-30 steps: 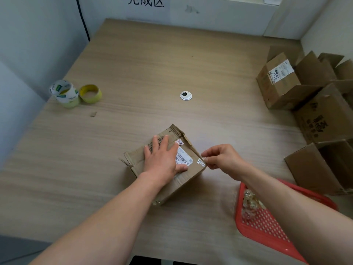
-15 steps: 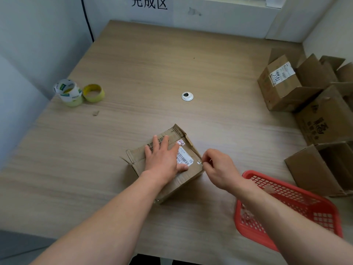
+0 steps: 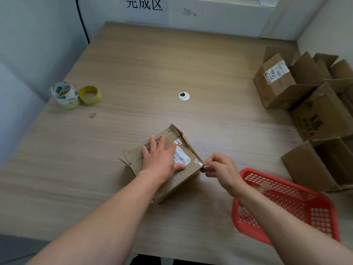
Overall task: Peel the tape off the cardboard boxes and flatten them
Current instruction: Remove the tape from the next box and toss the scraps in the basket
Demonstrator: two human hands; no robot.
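Table (image 3: 172,64): pale beige-brown, fine wood-grain streaks.
Box (image 3: 183,176): plain brown cardboard, faint dark print on top.
Label (image 3: 182,156): white, black barcode stripes.
Sticker (image 3: 178,142): red and white.
Tape (image 3: 198,162): clear, glossy.
Basket (image 3: 321,220): red, grid of small square holes.
Single roll (image 3: 89,95): yellow.
Stacked rolls (image 3: 65,93): white wrapper with green print over pale yellow-green.
Side boxes (image 3: 322,119): brown; one with dark printed characters, one with a white label and black handwriting.
Sign (image 3: 145,3): white, black characters.
Cable (image 3: 82,20): black.

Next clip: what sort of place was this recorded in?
Probably an office-style desk set up as a box-breakdown station: a wood-grain table with a cable grommet, opened cardboard boxes piled at the right, tape rolls at the left, and a red basket holding what looks like peeled tape.
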